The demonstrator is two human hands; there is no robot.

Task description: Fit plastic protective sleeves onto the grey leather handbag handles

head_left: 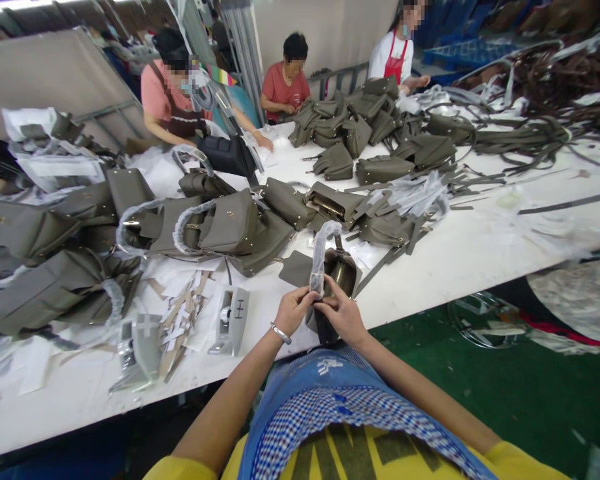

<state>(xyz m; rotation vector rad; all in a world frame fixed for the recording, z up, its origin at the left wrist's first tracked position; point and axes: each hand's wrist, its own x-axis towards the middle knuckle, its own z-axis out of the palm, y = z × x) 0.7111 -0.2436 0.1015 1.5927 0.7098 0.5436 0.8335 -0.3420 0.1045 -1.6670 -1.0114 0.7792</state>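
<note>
An olive-grey handbag [349, 270] stands at the table's near edge, right in front of me, its top open and its flap spread out to the left. Its carrying handle [320, 253] arches upward, wrapped in clear plastic. From the left, my left hand [296, 308] pinches the lower end of this handle. My right hand [343, 315] is closed at the same spot from the other side, thumb and forefinger on the handle's base. The fingertips of both hands nearly meet, and what lies between them is partly hidden.
Finished-looking olive handbags [230, 223] are heaped on the left. Two grey tape dispensers [233, 320] and cardboard strips [187, 320] lie nearer. More bag bodies [335, 123] and straps [520, 143] cover the far side of the white table [455, 267]. Three co-workers [285, 87] are across it.
</note>
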